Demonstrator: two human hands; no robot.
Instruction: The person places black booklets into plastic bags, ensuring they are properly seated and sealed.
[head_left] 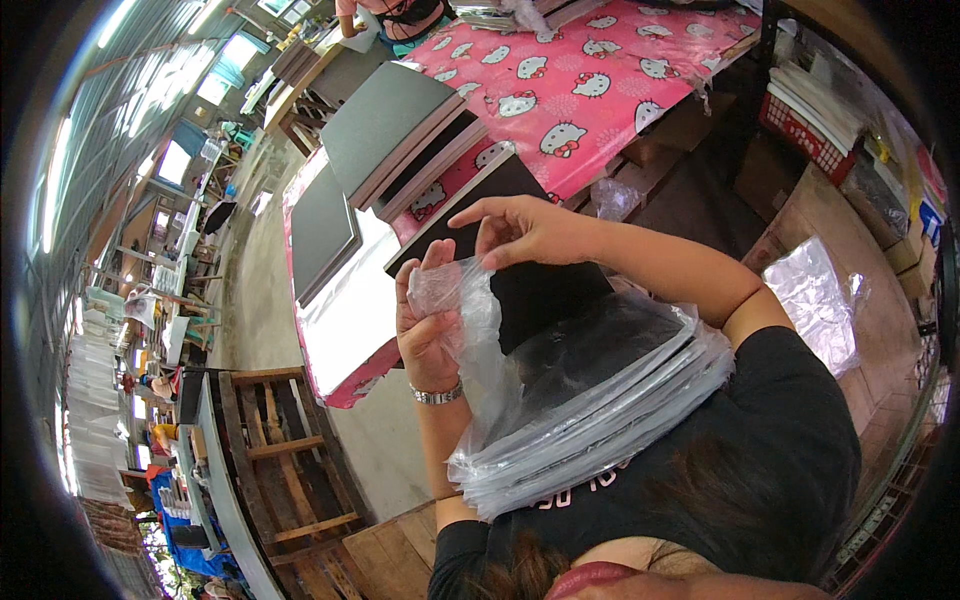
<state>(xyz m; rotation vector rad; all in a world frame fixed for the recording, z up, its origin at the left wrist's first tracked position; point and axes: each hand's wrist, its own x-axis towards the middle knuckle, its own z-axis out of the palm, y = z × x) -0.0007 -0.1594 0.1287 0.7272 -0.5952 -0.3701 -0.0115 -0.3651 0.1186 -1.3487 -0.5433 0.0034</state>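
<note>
My left hand (428, 325) grips the gathered end of a clear plastic bag (478, 310), its thumb folded over the film. At that bag's upper edge is my right hand (520, 232), thumb and index finger apart, with the thumb tip at the film. A thick sheaf of clear plastic bags (600, 400) lies across in front of my chest, beneath my right forearm. Beyond and partly under the film is a black flat panel (510, 185) at the table's near edge. What supports the sheaf is hidden.
A pink table (600, 90) with a cartoon-cat cover stands ahead, bearing a stack of dark grey boards (390, 125) and a smaller dark board (322, 235). To the left is a wooden pallet (290, 450). At right are a red basket (805, 130) and silvery plastic film (815, 300).
</note>
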